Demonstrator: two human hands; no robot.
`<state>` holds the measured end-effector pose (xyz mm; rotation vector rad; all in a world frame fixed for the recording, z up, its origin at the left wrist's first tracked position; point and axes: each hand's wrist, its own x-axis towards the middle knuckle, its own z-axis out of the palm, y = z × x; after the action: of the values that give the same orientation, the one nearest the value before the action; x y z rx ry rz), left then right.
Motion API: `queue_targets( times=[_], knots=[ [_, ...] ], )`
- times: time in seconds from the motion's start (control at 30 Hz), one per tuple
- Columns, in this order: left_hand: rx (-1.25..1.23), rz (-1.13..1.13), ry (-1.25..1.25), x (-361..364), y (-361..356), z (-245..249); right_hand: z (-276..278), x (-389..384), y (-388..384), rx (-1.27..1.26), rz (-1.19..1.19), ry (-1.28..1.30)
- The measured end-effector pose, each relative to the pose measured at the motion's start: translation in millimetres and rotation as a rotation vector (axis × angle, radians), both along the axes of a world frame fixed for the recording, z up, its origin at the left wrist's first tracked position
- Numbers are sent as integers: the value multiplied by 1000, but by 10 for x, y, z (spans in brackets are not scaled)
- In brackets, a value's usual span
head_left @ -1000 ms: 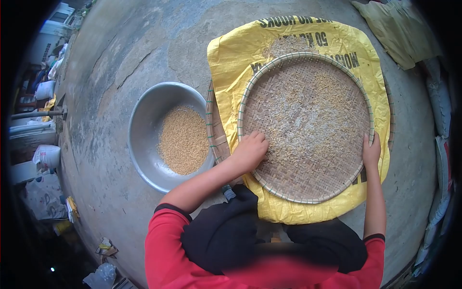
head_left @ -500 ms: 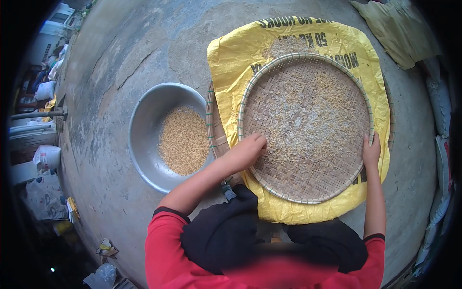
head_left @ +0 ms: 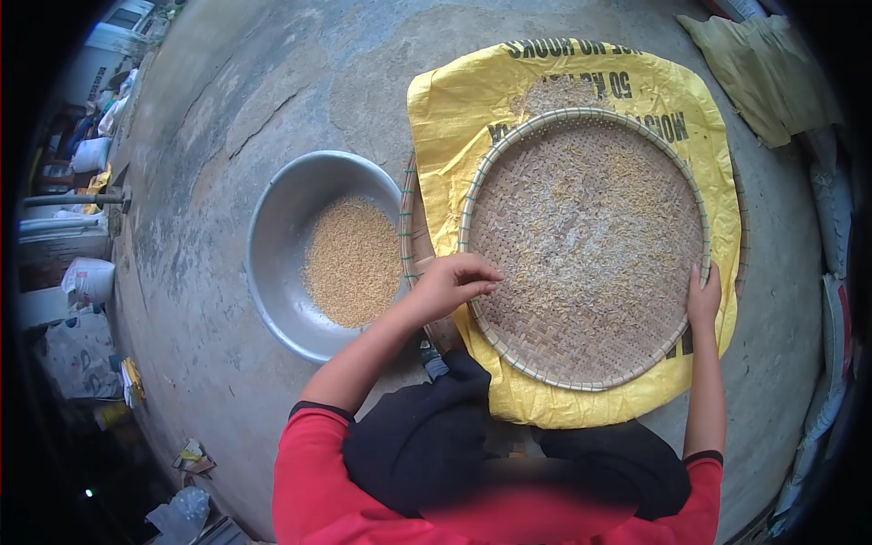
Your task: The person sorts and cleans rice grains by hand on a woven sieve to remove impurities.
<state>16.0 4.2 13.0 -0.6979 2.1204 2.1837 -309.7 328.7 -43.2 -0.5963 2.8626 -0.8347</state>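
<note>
Gripping the near right part of the rim of the round woven tray (head_left: 581,385), the person's right hand (head_left: 705,298) is closing its fingers around the edge, probably because the wide tray needs steadying from one side. The left hand (head_left: 454,282) is hovering at the tray's left rim, thumb and forefinger drawing close together over the weave; whether anything is sitting between them cannot be told. Pale, mixed grain (head_left: 590,236) is lying thinly across the tray, perhaps so that single pieces are showing apart. The tray is resting on a yellow sack (head_left: 436,118), which is jutting out around it and is likely serving to catch spills; a patch of fine bits (head_left: 556,94) is lying on the sack beyond the tray's far rim. Under the sack, a larger basket (head_left: 409,232) is showing its edge left of the tray. Further left of the tray, a metal basin (head_left: 263,272) is standing on the concrete floor (head_left: 209,227), holding golden grain (head_left: 350,263), seemingly placed within easy reach of the left hand.
</note>
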Motion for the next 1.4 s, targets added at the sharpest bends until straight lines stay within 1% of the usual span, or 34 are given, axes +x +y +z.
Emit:
queue_targets(
  times=[0.13,0.2,0.23,0.3,0.37,0.43,0.47,0.5,0.53,0.57,0.6,0.63,0.67,0.73,0.8,0.87,0.93,1.0,1.03,1.1,1.13,1.2,1.33,1.4],
  knots=[
    [38,12,-56,73,-60,19,-18,-6,10,10,3,-17],
    [103,127,-152,163,-100,-14,-67,-26,35,12,13,53],
    [97,130,-154,220,-133,11,-79,-35,39,7,16,51],
    [187,180,-217,362,-237,96,-81,-45,48,-10,26,26],
    [221,315,-193,592,-475,178,-79,-33,35,-15,19,37],
    [215,576,-167,871,-823,166,-60,-10,31,-16,7,47],
    [119,637,-245,1049,-1018,127,-39,-2,19,-20,5,33],
    [-228,618,-563,1216,-1216,46,-23,1,7,-26,1,19],
    [-231,611,-560,1219,-1187,38,-11,2,-1,-28,-6,20],
    [-940,504,-937,1236,-1113,33,1,4,-4,-20,-4,7],
    [-1665,322,-1262,1211,-1067,23,7,5,-2,-12,-4,-6],
    [-1353,384,-1136,1030,-989,228,-6,6,2,-11,-14,-5],
    [-1353,378,-1130,907,-945,249,-25,2,6,-1,-17,4],
    [-1269,308,-713,659,-842,249,-7,-8,8,17,-14,18],
    [-1414,251,-185,343,-651,297,33,21,-21,12,-1,19],
    [-1332,87,79,70,-451,264,7,9,-3,-1,4,21],
    [-1113,-88,222,-145,-229,153,-9,1,-1,-18,6,24],
    [-998,-270,239,-292,-93,-19,-12,-2,5,-24,21,17],
    [-998,-271,240,-344,-28,-79,-17,-2,10,-24,19,18],
    [-1035,-294,84,-403,106,-164,-27,-5,14,-12,7,28],
    [-1033,-296,85,-419,156,-190,-25,-6,15,-11,5,27],
    [-1094,-269,-13,-433,229,-229,-21,0,9,-9,2,30],
    [-1132,-240,-47,-445,277,-338,5,17,-4,-22,-5,22],
    [-1087,-250,-14,-468,261,-354,17,25,-14,-20,-6,27]
  ],
)
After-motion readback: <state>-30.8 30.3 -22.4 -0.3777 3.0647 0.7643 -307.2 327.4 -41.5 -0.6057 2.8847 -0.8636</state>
